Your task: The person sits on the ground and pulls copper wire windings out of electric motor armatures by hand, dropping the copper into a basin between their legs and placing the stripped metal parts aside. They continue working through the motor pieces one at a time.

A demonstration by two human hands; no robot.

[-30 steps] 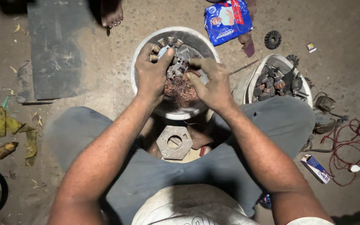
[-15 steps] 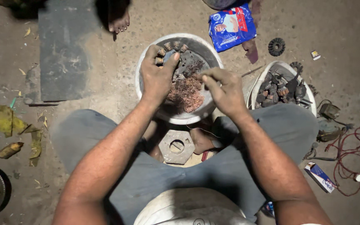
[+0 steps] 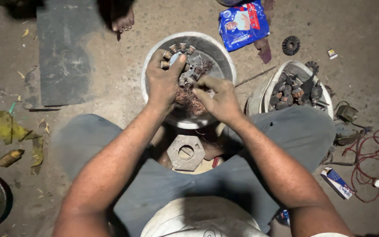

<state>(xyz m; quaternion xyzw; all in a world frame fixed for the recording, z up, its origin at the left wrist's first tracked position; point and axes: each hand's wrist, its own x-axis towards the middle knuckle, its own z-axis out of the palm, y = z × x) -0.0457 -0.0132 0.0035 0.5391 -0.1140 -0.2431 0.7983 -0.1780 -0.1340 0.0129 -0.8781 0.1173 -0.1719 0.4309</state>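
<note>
I sit on the ground with a round metal basin (image 3: pixel 223 57) between my knees. My left hand (image 3: pixel 163 79) grips a ring-shaped motor stator (image 3: pixel 188 59) with toothed poles, held tilted over the basin. My right hand (image 3: pixel 218 98) pinches a tangle of copper winding wire (image 3: pixel 188 98) that hangs from the stator into the basin. A loose heap of the same reddish wire lies under my hands.
A second basin (image 3: pixel 264 94) with several dark stator parts stands at the right. A hexagonal metal block (image 3: pixel 186 152) lies by my legs. A blue packet (image 3: pixel 243 23), a black gear (image 3: pixel 291 45), red cable (image 3: pixel 376 153), a small box (image 3: pixel 336 182), a dark board (image 3: pixel 62 57) and another person's bare foot (image 3: pixel 123 21) surround me.
My hands have shifted a little over the basin. The right hand has moved down and towards me with the copper wire, while the left keeps its hold on the stator.
</note>
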